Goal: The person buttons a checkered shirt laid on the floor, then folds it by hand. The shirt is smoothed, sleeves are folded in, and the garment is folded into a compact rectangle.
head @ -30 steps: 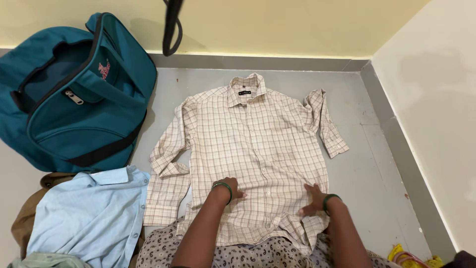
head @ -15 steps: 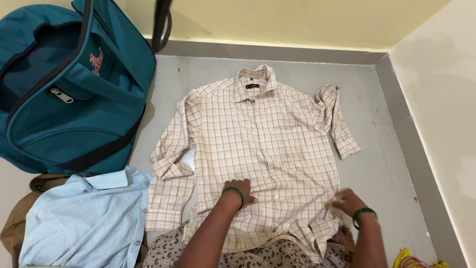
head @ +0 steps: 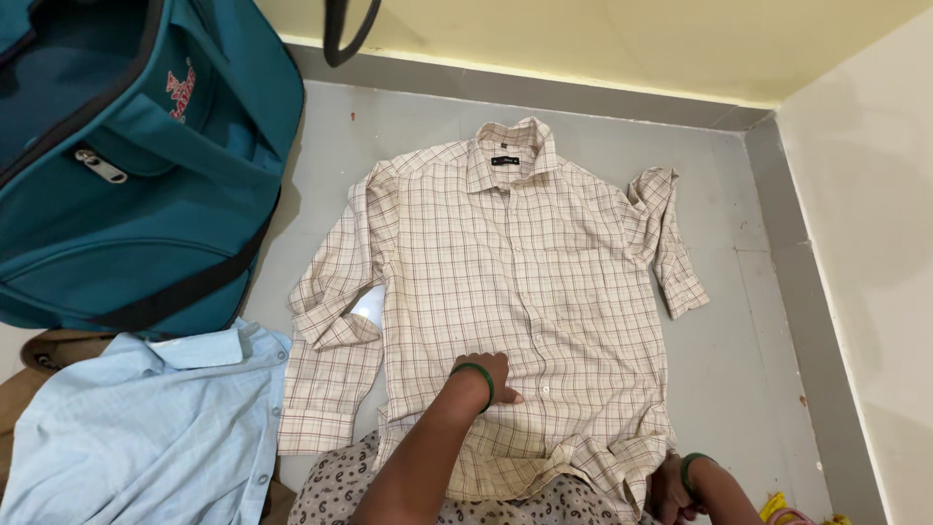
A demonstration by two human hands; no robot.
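Your left hand (head: 489, 374) presses flat, fingers spread, on the checked shirt (head: 505, 282) spread on the floor (head: 739, 331); keep it pinned. Your right hand (head: 673, 491) is at the hem, grip hidden.

1. Setting: a room in a home, seen at a corner where two plain cream walls (head: 622, 34) meet.
2. Floor: smooth grey floor (head: 739, 340) with a matching grey skirting band (head: 544, 92) along both walls.
3. Household items: clothes laid straight on the floor, namely a checked shirt (head: 505, 282) spread flat and a light blue shirt (head: 146, 428) beside it.
4. Luggage: a teal travel bag (head: 136, 165) stands open against the wall, just beside the clothes.
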